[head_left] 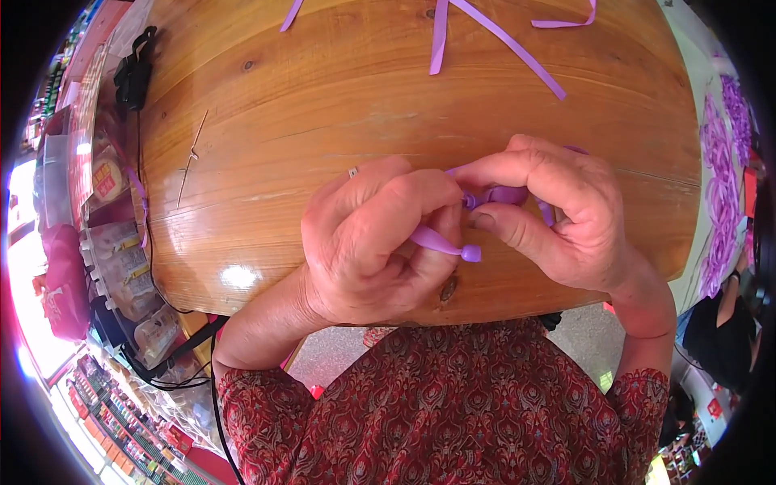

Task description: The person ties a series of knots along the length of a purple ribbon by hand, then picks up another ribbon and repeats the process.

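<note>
Between my two hands, above the near part of the wooden table, is a purple ribbon [436, 241] with a small knotted or beaded end that sticks out below my left fingers. My left hand [376, 234] is closed round this ribbon, its fingers curled. My right hand [562, 210] pinches the purple ribbon at a small knot between thumb and forefinger, close to the left fingertips. A loop of ribbon shows inside the right palm. The fingers hide part of the knot.
More purple ribbons [509, 44] lie at the table's far edge. A thin twisted twig or wire [192, 158] lies on the left of the wooden table [267, 105]. A black cable item [136, 69] and packets [121, 259] line the left edge. Many purple ribbons [719, 194] are heaped at the right.
</note>
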A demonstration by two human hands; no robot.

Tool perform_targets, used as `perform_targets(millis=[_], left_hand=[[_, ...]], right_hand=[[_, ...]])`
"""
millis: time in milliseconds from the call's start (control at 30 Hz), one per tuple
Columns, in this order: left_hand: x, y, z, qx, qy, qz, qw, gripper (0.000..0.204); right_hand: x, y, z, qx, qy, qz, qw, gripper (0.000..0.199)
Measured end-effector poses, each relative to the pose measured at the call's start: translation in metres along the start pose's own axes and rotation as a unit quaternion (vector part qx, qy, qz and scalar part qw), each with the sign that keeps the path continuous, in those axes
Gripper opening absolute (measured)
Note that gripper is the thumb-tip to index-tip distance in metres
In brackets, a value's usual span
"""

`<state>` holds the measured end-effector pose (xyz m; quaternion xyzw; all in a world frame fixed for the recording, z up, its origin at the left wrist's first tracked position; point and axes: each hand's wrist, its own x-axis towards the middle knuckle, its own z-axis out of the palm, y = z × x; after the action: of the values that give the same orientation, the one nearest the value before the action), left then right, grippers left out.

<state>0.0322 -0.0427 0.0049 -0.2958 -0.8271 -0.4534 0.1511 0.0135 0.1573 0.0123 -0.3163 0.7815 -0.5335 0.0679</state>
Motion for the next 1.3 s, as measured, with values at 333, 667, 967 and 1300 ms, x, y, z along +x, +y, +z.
perform_targets(millis=[333,667,967,1300], left_hand=[[-0.002,0.004,-0.001,-0.109,-0.034,-0.057,0.992,0.011],[-0.012,0.003,-0.001,-0.466,-0.045,-0.260,0.845,0.024],[-0.010,0.005,0.012,-0.427,-0.024,-0.259,0.866,0.030],[-0.009,0.004,0.013,-0.427,-0.004,-0.268,0.864,0.025]], right_hand=[[-0.001,0.004,0.003,-0.065,0.026,-0.120,0.990,0.028],[0.001,0.002,-0.003,-0.080,0.062,-0.124,0.987,0.032],[-0.002,0.004,-0.004,-0.152,0.068,-0.132,0.977,0.037],[-0.001,0.007,-0.001,-0.182,0.094,-0.168,0.964,0.044]])
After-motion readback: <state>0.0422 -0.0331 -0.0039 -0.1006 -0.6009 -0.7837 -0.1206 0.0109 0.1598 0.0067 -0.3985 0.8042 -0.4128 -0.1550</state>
